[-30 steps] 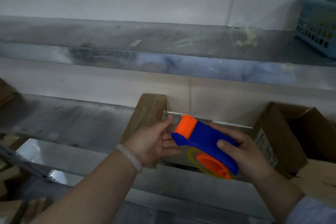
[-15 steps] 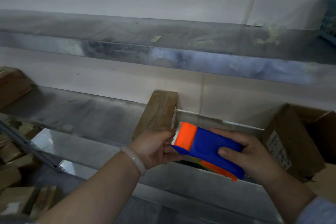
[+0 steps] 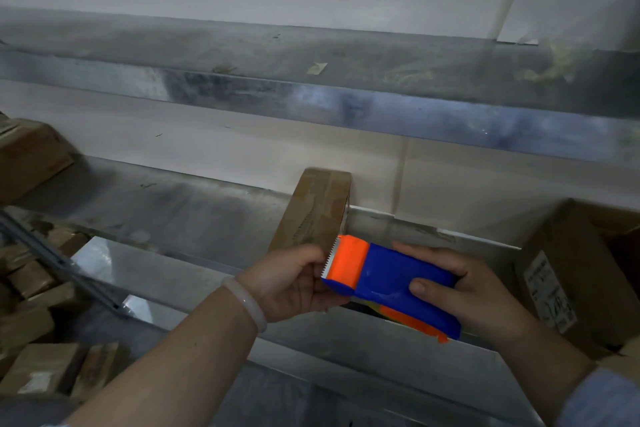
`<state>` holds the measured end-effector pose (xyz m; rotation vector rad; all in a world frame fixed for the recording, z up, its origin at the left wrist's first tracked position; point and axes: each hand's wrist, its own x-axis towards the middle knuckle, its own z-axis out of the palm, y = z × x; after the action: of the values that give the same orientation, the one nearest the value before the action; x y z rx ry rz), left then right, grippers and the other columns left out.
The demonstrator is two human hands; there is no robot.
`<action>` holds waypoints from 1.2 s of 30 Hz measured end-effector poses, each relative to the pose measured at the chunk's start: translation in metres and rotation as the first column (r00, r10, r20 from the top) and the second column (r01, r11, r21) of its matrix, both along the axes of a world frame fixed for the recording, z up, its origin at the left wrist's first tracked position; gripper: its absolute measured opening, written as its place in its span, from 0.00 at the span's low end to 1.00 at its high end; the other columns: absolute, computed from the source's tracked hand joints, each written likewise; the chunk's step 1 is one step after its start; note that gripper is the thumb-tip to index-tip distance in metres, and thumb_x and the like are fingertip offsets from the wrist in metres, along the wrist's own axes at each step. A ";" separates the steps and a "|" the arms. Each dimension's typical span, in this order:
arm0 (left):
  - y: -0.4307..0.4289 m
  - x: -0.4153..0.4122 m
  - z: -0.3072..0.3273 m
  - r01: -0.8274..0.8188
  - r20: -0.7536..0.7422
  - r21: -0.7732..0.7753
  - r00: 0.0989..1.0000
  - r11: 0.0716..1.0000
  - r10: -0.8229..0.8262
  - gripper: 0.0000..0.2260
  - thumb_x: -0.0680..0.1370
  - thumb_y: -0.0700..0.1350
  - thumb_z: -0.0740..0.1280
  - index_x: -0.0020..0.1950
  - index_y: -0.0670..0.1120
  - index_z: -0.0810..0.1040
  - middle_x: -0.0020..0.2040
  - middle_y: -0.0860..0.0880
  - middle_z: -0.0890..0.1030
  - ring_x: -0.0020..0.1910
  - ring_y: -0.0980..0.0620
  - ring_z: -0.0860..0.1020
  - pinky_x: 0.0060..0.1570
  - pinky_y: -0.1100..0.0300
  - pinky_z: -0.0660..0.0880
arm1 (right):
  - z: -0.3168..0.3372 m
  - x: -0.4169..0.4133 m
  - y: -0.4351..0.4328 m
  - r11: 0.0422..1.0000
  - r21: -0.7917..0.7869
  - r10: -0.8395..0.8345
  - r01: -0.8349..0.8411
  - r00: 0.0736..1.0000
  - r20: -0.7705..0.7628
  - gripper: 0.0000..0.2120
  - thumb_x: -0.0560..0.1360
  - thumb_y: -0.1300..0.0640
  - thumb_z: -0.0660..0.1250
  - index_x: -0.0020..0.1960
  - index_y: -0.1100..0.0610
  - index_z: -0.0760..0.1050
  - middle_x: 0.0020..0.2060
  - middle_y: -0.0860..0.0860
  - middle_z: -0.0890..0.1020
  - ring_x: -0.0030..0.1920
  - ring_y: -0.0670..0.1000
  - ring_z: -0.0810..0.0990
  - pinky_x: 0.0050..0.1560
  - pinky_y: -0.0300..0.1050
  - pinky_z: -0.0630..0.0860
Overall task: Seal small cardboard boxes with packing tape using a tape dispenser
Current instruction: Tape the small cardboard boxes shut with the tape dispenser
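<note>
A small brown cardboard box [image 3: 313, 206] stands tilted against the back of the metal shelf [image 3: 173, 215]. Its near end sits in my left hand [image 3: 291, 282], whose fingers curl around it; a pale bangle is on that wrist. My right hand [image 3: 464, 291] grips the blue and orange tape dispenser [image 3: 388, 279] from above, thumb on its blue side. The dispenser's orange head and toothed blade point left and touch my left hand's fingers just below the box. The tape roll is mostly hidden under the dispenser body.
A larger open cardboard box [image 3: 568, 274] with a printed label stands at the right. Several small brown boxes [image 3: 38, 329] are piled at the lower left, and another box [image 3: 31, 156] sits on the shelf at far left. A second metal shelf [image 3: 311, 55] runs above.
The dispenser has tipped flatter, so its orange roll is now mostly hidden, and its toothed edge has come up against my left hand. The view has shifted left.
</note>
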<state>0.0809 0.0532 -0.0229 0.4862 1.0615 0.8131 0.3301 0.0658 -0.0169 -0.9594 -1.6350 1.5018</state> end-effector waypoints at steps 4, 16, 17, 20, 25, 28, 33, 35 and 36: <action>0.002 -0.001 -0.002 0.015 -0.067 0.043 0.998 0.999 -0.012 0.13 0.79 0.37 0.62 0.63 0.35 0.75 0.58 0.32 0.78 0.53 0.40 0.80 0.51 0.49 0.79 | 0.005 -0.006 0.001 1.000 0.019 0.020 -0.021 0.998 0.053 0.17 0.67 0.52 0.70 0.55 0.39 0.81 0.53 0.40 0.83 0.51 0.44 0.83 0.44 0.34 0.79; 0.012 -0.004 -0.004 0.161 -0.464 0.220 0.885 0.962 -0.043 0.07 0.78 0.38 0.65 0.52 0.42 0.82 0.44 0.43 0.85 0.44 0.46 0.84 0.39 0.55 0.81 | 0.013 -0.001 0.006 0.997 0.018 0.075 -0.078 0.990 0.117 0.15 0.66 0.51 0.72 0.51 0.38 0.82 0.52 0.41 0.83 0.49 0.45 0.83 0.42 0.35 0.79; 0.013 -0.005 -0.004 0.187 -0.511 0.250 0.859 0.950 -0.035 0.07 0.78 0.38 0.65 0.50 0.43 0.83 0.43 0.44 0.85 0.43 0.46 0.84 0.40 0.55 0.81 | 0.013 0.000 0.006 0.997 0.019 0.074 -0.077 0.991 0.112 0.16 0.65 0.51 0.72 0.51 0.38 0.82 0.52 0.41 0.83 0.49 0.45 0.83 0.42 0.35 0.79; 0.013 -0.004 -0.002 0.251 -0.639 0.323 0.769 0.913 0.014 0.10 0.77 0.37 0.65 0.42 0.47 0.84 0.37 0.48 0.85 0.38 0.52 0.84 0.37 0.61 0.79 | 0.012 0.003 0.007 0.996 0.023 0.088 -0.092 0.990 0.111 0.17 0.64 0.51 0.73 0.52 0.38 0.82 0.52 0.41 0.83 0.49 0.45 0.83 0.42 0.35 0.78; 0.015 -0.006 0.007 0.357 -0.760 0.378 0.647 0.854 0.065 0.14 0.77 0.38 0.65 0.36 0.52 0.82 0.32 0.54 0.83 0.32 0.61 0.80 0.34 0.69 0.74 | 0.013 0.006 0.008 0.992 0.031 0.121 -0.126 0.984 0.133 0.17 0.66 0.52 0.74 0.54 0.40 0.82 0.53 0.42 0.83 0.50 0.45 0.83 0.44 0.35 0.78; 0.015 -0.017 0.012 0.301 -0.694 0.434 0.712 0.849 0.103 0.08 0.78 0.39 0.66 0.41 0.46 0.81 0.31 0.52 0.83 0.31 0.59 0.81 0.34 0.68 0.75 | 0.016 0.011 0.009 0.989 0.070 0.119 -0.132 0.978 0.170 0.17 0.65 0.51 0.74 0.53 0.38 0.82 0.54 0.39 0.82 0.50 0.42 0.83 0.44 0.32 0.77; 0.015 -0.031 0.011 0.242 -0.686 0.472 0.705 0.848 0.181 0.08 0.78 0.38 0.67 0.41 0.47 0.81 0.30 0.52 0.82 0.30 0.56 0.80 0.34 0.66 0.77 | 0.022 0.015 0.013 0.975 0.102 0.171 -0.198 0.959 0.224 0.17 0.66 0.51 0.74 0.53 0.37 0.81 0.54 0.38 0.82 0.51 0.42 0.82 0.44 0.33 0.78; 0.014 -0.044 0.010 0.162 -0.666 0.483 0.706 0.861 0.241 0.09 0.78 0.37 0.66 0.40 0.45 0.81 0.29 0.51 0.81 0.29 0.57 0.78 0.33 0.65 0.77 | 0.026 0.021 0.015 0.974 0.131 0.148 -0.184 0.958 0.244 0.17 0.65 0.50 0.73 0.53 0.36 0.81 0.53 0.39 0.82 0.50 0.43 0.83 0.43 0.33 0.78; 0.013 -0.050 0.010 0.140 -0.657 0.467 0.715 0.873 0.237 0.09 0.78 0.37 0.65 0.40 0.45 0.81 0.30 0.51 0.81 0.29 0.56 0.78 0.34 0.64 0.77 | 0.027 0.024 0.016 0.975 0.136 0.137 -0.175 0.959 0.249 0.17 0.65 0.49 0.73 0.53 0.36 0.81 0.53 0.39 0.83 0.49 0.43 0.83 0.43 0.33 0.78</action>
<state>0.0311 0.0664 -0.0133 1.2894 1.5798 0.9785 0.3539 0.0816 0.0099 -0.9713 -2.0113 1.3754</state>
